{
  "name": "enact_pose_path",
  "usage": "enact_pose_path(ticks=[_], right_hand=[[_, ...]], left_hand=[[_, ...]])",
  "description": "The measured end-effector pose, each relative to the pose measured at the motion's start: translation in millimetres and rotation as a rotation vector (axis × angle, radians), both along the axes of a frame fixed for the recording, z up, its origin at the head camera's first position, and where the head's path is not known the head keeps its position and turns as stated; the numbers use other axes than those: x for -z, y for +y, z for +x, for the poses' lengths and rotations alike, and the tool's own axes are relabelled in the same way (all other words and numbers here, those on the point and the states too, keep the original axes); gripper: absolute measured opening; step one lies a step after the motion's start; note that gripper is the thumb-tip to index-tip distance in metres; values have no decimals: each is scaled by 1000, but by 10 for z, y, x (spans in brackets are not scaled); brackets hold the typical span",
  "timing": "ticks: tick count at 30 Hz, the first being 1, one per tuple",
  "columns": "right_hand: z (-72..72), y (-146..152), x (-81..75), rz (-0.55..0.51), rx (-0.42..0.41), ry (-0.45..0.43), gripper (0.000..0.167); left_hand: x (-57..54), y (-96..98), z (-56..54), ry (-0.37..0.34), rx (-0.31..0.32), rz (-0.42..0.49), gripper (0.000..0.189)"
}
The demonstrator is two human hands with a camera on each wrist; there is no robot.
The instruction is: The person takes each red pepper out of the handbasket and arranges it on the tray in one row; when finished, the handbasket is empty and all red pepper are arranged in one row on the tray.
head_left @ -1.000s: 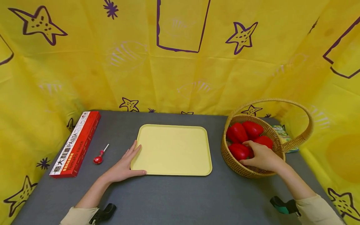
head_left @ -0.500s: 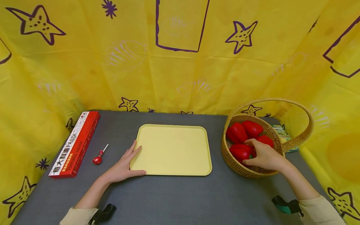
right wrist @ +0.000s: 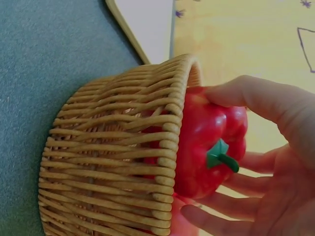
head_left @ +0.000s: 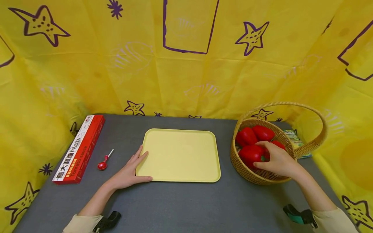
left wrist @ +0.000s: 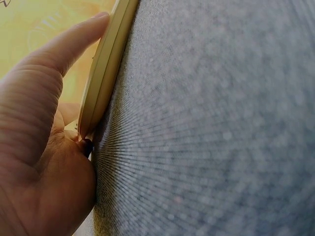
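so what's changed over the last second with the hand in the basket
The right hand has closed its grip round the front red bell pepper and raised it a little within the round wicker basket; a second ago the hand merely rested on it. The left hand stays pressed against the corner of the pale yellow rectangular tray. The red pasta box and red lollipop have not moved.

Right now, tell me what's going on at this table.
A person's right hand grips a red bell pepper in the wicker basket, where more red peppers lie. The left hand rests against the near left corner of a bare yellow tray on the grey table. A red pasta box and a lollipop lie to the left.
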State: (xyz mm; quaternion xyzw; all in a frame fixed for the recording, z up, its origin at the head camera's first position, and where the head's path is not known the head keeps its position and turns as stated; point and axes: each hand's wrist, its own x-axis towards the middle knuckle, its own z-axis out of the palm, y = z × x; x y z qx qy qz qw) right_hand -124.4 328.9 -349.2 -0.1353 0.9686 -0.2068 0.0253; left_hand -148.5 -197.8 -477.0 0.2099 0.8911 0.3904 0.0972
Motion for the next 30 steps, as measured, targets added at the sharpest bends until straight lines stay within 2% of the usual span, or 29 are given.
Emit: enact_pose_path(ticks=[13, 20, 30], right_hand=[[89, -98, -90, -49, 131, 115, 75], [118, -181, -162, -87, 125, 167, 75], [141, -439, -231, -139, 98, 170, 73]], left_hand=[[-1, 1, 8, -1, -3, 10, 103], [-16, 1, 19, -9, -6, 15, 103], [-29, 7, 13, -10, -6, 13, 104]])
